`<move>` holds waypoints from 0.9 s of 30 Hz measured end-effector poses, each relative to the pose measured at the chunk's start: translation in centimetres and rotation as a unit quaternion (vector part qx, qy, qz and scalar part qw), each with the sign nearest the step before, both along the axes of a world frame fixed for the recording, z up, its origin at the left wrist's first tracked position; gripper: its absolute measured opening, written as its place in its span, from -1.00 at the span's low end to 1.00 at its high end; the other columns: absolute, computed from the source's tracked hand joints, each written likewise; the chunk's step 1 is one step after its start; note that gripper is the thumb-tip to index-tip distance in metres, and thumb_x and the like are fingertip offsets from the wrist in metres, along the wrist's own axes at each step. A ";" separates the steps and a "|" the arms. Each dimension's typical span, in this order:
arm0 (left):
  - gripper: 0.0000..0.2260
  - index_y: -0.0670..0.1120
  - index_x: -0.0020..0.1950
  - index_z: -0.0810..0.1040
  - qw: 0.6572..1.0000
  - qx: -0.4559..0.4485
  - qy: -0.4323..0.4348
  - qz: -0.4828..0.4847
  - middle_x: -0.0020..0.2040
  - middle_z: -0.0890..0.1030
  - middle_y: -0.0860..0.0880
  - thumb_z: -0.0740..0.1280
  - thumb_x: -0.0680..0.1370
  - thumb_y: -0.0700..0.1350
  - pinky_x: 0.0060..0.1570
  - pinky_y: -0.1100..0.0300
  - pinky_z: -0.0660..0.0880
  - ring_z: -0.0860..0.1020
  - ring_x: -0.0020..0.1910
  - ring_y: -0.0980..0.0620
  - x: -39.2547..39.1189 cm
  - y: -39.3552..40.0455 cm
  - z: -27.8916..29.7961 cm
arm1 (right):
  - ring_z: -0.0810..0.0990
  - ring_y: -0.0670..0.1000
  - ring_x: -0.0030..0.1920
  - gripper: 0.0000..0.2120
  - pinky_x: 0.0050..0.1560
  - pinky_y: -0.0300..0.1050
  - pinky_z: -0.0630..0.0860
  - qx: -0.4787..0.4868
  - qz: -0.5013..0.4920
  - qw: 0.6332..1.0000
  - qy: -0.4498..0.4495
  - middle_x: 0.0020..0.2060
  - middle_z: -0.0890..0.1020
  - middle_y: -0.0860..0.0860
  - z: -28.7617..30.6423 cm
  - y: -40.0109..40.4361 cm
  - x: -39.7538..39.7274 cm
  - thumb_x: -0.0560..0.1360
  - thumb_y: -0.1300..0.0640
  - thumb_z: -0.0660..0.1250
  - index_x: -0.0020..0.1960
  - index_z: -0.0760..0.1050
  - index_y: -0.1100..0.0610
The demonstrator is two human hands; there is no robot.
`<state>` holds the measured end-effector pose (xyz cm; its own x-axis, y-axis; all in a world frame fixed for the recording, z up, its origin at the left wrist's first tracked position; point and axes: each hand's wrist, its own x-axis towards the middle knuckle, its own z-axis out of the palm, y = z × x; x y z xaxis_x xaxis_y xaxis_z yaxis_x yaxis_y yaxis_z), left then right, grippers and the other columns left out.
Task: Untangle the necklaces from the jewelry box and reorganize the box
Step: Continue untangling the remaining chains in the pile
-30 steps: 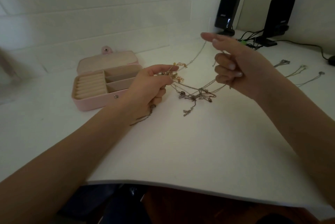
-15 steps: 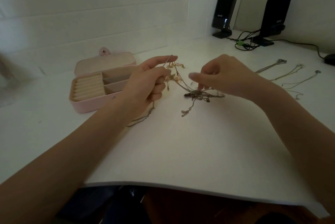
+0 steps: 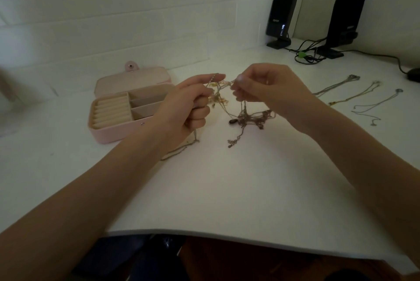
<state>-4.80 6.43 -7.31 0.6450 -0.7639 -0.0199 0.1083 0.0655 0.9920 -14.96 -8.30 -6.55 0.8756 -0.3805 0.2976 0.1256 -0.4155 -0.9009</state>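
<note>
A tangle of thin necklaces (image 3: 246, 119) hangs between both hands above the white table (image 3: 227, 189). My left hand (image 3: 186, 103) pinches a chain with small gold charms between thumb and forefinger. My right hand (image 3: 266, 87) pinches the same strands close by, fingertips nearly touching the left hand's. The knotted clump with a dark pendant droops below onto the table. One loose chain end trails under my left wrist. The pink jewelry box (image 3: 127, 108) lies open to the left, with ring rolls and three compartments that look bare.
Three separated necklaces (image 3: 354, 96) lie stretched out on the table at the right. Two black speakers (image 3: 281, 14) with tangled cables (image 3: 306, 53) stand at the back right, a dark mouse at the far right edge. The table's front edge runs below my forearms.
My right hand was raised with a stretched chain, dropped to the clump, then rose to meet my left hand at the top strands. My left hand kept its grip.
</note>
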 end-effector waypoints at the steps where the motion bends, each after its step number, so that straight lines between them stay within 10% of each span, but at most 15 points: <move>1: -0.69 -0.07 0.14 0.59 1.000 -0.001 0.006 -0.001 -0.55 0.10 0.10 0.11 0.59 -0.31 -0.61 0.41 -0.01 0.05 -0.62 0.18 0.0 0.0 0.0 | 0.62 -0.04 -0.27 -0.85 -0.07 -0.20 0.61 0.036 0.020 0.999 -0.006 -0.32 0.64 -0.01 0.2 0.0 -0.1 0.56 0.16 0.30 -0.13 0.57 0.20; 5: -0.68 -0.02 0.13 0.57 0.999 -0.007 0.041 -0.010 -0.56 0.10 0.10 0.10 0.59 -0.30 -0.62 0.40 -0.03 0.05 -0.63 0.19 0.3 0.0 -0.1 | 0.32 -0.02 -0.50 -0.81 -0.48 -0.18 0.33 0.092 0.032 0.995 0.036 -0.51 0.43 0.00 0.1 0.7 -0.2 0.60 0.12 0.24 -0.11 0.53 0.19; 16: -0.69 -0.03 0.17 0.52 0.999 0.010 0.054 0.000 -0.56 0.10 0.11 0.08 0.59 -0.28 -0.60 0.36 -0.06 0.05 -0.63 0.19 0.5 0.0 -0.3 | 0.21 -0.09 -0.63 -0.81 -0.57 -0.25 0.24 0.143 -0.103 0.981 -0.078 -0.60 0.35 -0.03 0.9 -0.5 -0.5 0.62 0.05 0.20 -0.08 0.52 0.10; 22: -0.67 -0.01 0.20 0.52 0.997 -0.020 0.077 -0.022 -0.58 0.10 0.11 0.09 0.59 -0.28 -0.58 0.33 -0.08 0.05 -0.64 0.20 0.5 0.2 -0.1 | 0.21 -0.16 -0.66 -0.79 -0.57 -0.30 0.25 -0.099 -0.134 0.986 0.025 -0.67 0.38 -0.19 0.4 -0.6 -0.6 0.58 0.06 0.27 -0.13 0.57 0.14; 27: -0.68 0.00 0.19 0.53 0.996 -0.027 0.071 -0.047 -0.56 0.09 0.11 0.09 0.59 -0.27 -0.58 0.34 -0.07 0.05 -0.63 0.19 0.3 0.4 0.1 | 0.56 -0.06 -0.39 -0.72 -0.28 -0.18 0.42 -0.318 -0.172 0.921 0.145 -0.47 0.55 -0.13 0.3 0.2 -0.6 0.52 -0.10 0.24 -0.24 0.60 0.00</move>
